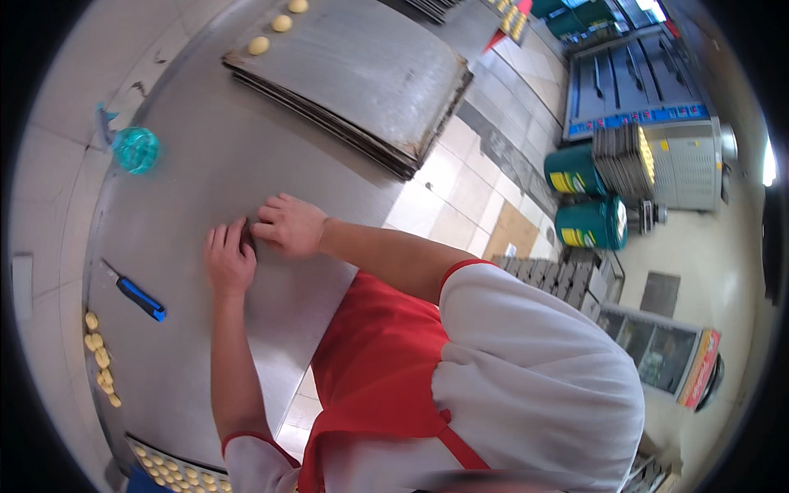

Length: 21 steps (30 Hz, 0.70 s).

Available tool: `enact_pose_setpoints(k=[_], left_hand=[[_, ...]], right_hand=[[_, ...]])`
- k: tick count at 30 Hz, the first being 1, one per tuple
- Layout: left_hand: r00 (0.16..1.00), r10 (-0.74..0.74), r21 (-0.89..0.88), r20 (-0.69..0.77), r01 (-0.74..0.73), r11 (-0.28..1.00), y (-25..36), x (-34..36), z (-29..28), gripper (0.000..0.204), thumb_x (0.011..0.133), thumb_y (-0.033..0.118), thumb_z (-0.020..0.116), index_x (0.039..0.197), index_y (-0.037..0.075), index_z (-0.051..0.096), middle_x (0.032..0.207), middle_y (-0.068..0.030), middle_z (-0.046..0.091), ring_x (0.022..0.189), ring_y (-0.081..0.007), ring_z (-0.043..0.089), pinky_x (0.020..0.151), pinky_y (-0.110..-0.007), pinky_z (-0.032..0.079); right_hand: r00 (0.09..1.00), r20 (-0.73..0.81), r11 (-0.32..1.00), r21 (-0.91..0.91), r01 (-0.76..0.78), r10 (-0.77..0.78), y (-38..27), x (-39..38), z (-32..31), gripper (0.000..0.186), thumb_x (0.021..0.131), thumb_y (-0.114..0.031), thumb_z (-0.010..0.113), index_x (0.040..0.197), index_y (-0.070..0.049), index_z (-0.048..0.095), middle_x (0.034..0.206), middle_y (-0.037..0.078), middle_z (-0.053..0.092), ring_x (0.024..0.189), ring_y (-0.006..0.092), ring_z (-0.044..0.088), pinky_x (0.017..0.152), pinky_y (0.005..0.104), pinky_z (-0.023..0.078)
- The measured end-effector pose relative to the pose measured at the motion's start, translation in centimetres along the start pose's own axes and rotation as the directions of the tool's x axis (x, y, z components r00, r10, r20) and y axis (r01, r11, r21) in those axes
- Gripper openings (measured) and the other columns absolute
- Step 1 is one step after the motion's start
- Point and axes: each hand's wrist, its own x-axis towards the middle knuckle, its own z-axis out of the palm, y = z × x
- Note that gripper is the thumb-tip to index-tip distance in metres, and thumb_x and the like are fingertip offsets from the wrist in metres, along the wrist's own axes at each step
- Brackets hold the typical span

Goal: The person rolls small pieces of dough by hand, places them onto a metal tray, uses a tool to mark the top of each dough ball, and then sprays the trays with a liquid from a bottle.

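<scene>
Over the steel worktable (181, 353), my two hands meet around a small dark brown lump (246, 237), mostly covered by fingers; its kind cannot be made out. My left hand (229, 261) has its fingers closed along the lump's left side. From the right, my right hand (289, 226) pinches at the same lump with curled fingers. Left of my hands lies a blue-and-black handled knife (140, 297). Farther off, near the table's left edge, is a teal spray bottle (136, 150).
A stack of flat baking trays (362, 74) lies at the far side, with several pale dough balls (259, 45) on its corner. More dough pieces (101, 357) line the left edge. A filled tray (177, 472) sits at lower left. An oven (633, 78) stands far right.
</scene>
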Motion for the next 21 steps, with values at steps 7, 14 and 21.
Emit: enact_pose_setpoints(k=[7, 14, 21], left_hand=[[0.950, -0.305, 0.048, -0.058, 0.308, 0.950, -2.6, -2.0, -1.2, 0.023, 0.097, 0.021, 0.074, 0.116, 0.009, 0.075, 0.102, -0.0091, 0.070, 0.093, -0.0326, 0.068, 0.084, -0.047, 0.056], [0.678, -0.720, -0.068, -0.151, 0.719, 0.692, 3.4, -2.1, -2.7, 0.045, 0.093, 0.020, 0.085, 0.131, 0.003, 0.068, 0.103, -0.0114, 0.070, 0.091, -0.0269, 0.072, 0.084, -0.040, 0.060], [0.774, -0.587, -0.576, -0.237, 0.374, 0.726, 11.6, 22.1, 4.9, 0.042, 0.089, 0.019, 0.089, 0.124, 0.004, 0.073, 0.111, -0.0134, 0.071, 0.095, -0.0239, 0.075, 0.083, -0.036, 0.063]], right_hand=[[0.996, 0.052, 0.994, -0.081, -0.072, 0.076, 3.7, -0.1, -0.5, 0.027, 0.089, -0.021, 0.070, 0.114, -0.013, 0.069, 0.111, 0.009, 0.066, 0.111, 0.0291, 0.061, 0.094, 0.0429, 0.050], [0.964, 0.159, 0.908, 0.333, -0.255, 0.212, 5.2, -1.4, -4.7, 0.023, 0.091, -0.016, 0.071, 0.113, -0.011, 0.074, 0.124, 0.020, 0.063, 0.121, 0.0386, 0.060, 0.105, 0.0471, 0.052], [0.967, -0.166, 0.932, 0.339, -0.128, 0.193, 24.7, 6.5, -19.3, 0.030, 0.090, -0.005, 0.075, 0.120, -0.009, 0.075, 0.120, 0.020, 0.065, 0.117, 0.0373, 0.064, 0.097, 0.0467, 0.056]])
